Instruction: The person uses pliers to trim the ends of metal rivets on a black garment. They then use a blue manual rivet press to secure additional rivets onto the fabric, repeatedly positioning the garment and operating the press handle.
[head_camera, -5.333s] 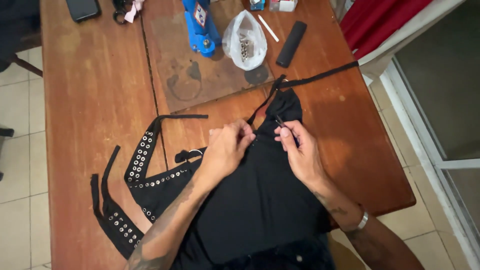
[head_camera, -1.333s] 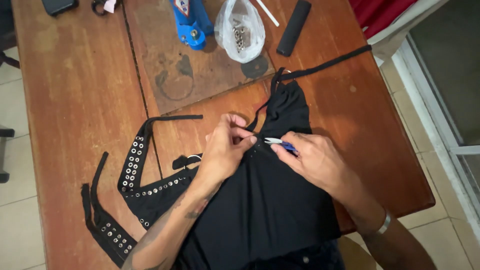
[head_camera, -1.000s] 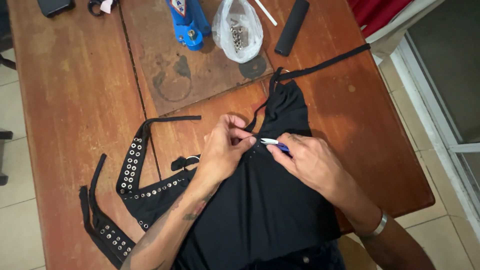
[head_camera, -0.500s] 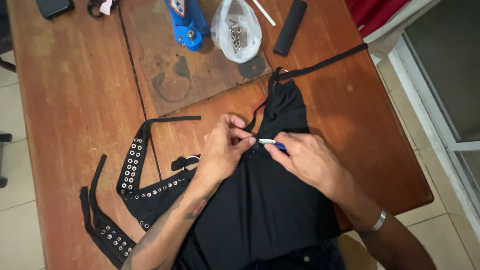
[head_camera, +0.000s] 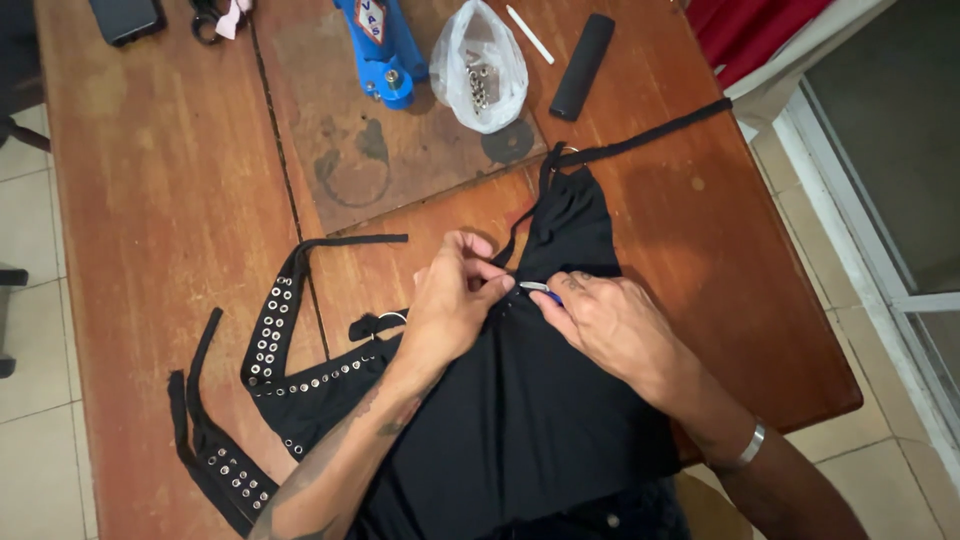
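Having crept toward twelve o'clock, the right hand (head_camera: 615, 325) is pinching a small blue-tipped tool (head_camera: 540, 290) while the left hand (head_camera: 455, 300) is gripping the soft, limp black fabric garment (head_camera: 530, 420).

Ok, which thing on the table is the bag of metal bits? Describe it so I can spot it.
Look to the far edge of the wooden table, on the darker board. The clear plastic bag sits there between a blue tool and a black bar. It alone is see-through, with small silver pieces inside.

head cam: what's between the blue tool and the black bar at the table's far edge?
In the head view, a clear plastic bag of small metal pieces lies between the blue tool and the black bar; a white stick lies just beyond it.
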